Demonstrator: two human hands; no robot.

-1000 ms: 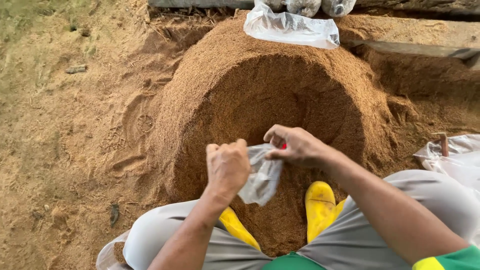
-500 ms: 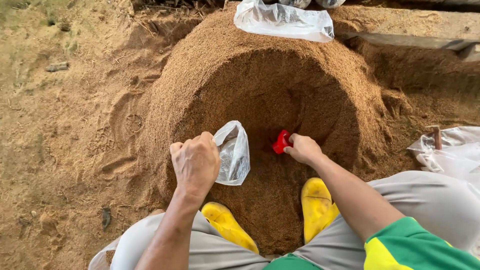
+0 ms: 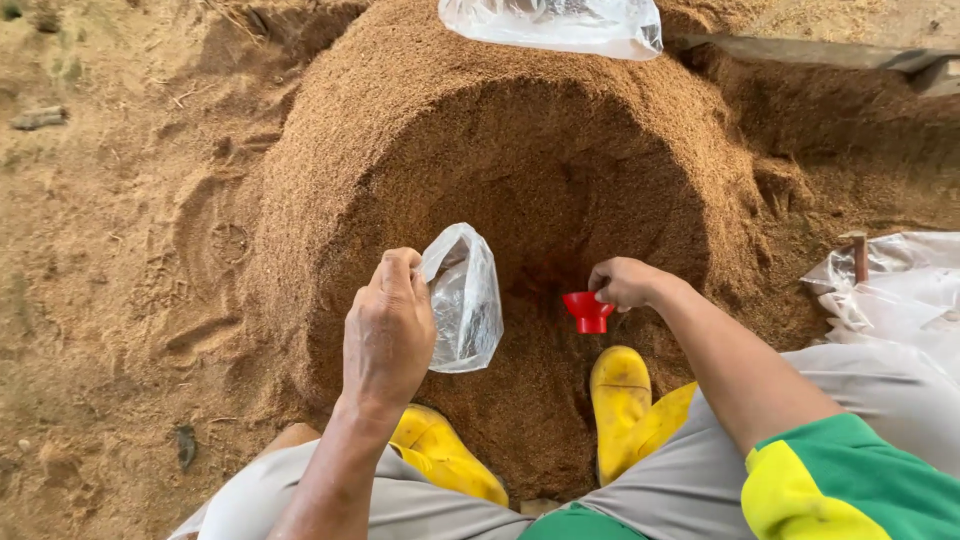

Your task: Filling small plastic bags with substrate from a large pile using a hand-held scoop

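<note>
Head view shows my left hand (image 3: pixel 388 325) pinching the top edge of a small clear plastic bag (image 3: pixel 465 300). My fingers are closed tight on it. The bag is thin, shiny and crinkly, and it hangs open and limp beside my knuckles. My right hand (image 3: pixel 622 281) grips a little red funnel (image 3: pixel 587 311) by its rim. The funnel is smooth hard plastic, wide on top and narrow at the bottom, and it sits just above the sawdust between the bag and my right boot.

In front of me is a big round sawdust pile (image 3: pixel 420 130). It is brown, soft and crumbly, with a scooped-out hollow in the middle where my hands are. My yellow rubber boots (image 3: pixel 620 395) are smooth and rounded, and they stand in the hollow. The sandy ground (image 3: pixel 110 260) on the left is lighter and lumpy. A bigger clear bag (image 3: pixel 555 25) lies on top of the pile, and a heap of white plastic sheet (image 3: pixel 900 290) lies at the right.

Half a second ago the funnel was half hidden under my right hand. Now it is lifted clear and I can see its whole shape. My left hand holds the bag in much the same spot as before.
</note>
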